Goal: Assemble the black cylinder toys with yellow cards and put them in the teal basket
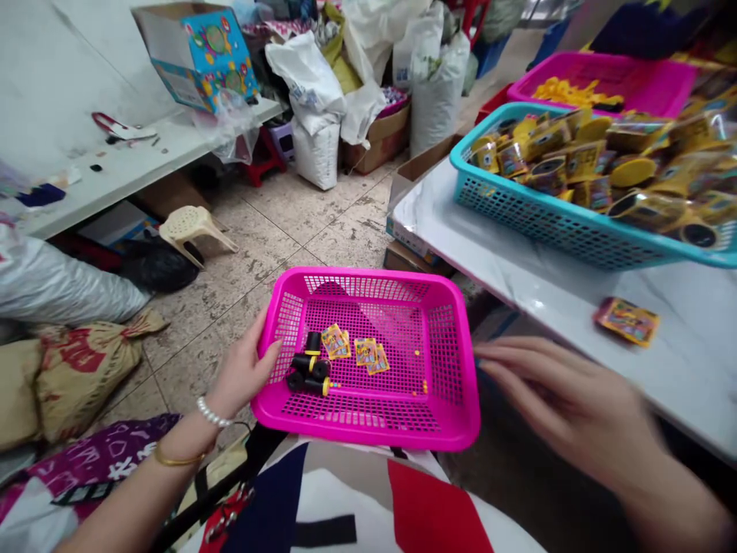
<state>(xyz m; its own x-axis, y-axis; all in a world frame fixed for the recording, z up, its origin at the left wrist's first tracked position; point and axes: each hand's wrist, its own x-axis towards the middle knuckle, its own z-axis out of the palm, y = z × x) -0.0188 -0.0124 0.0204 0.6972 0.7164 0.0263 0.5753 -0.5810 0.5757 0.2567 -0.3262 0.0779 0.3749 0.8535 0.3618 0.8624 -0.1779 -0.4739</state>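
A pink plastic basket (449, 307) rests at my lap, with its mesh floor showing. My left hand (245, 369) is closed on its left rim, the thumb over the edge. Several small black cylinders with yellow ends (315, 385) lie in the basket's left part. Beside them are a few small printed yellow cards (365, 352), and tiny orange bits (424, 386) lie toward the right. My right hand (564, 399), slightly blurred, is by the right rim with fingers stretched out and nothing seen in them. Whether its fingertips touch the rim I cannot tell.
On the white table (553, 292) at right stands a blue basket (518, 211) heaped with yellow packaged items, near a small printed packet (627, 321). Behind is another pink basket (650, 77). A cream stool (193, 230), white sacks (314, 115) and a bench (132, 165) stand around.
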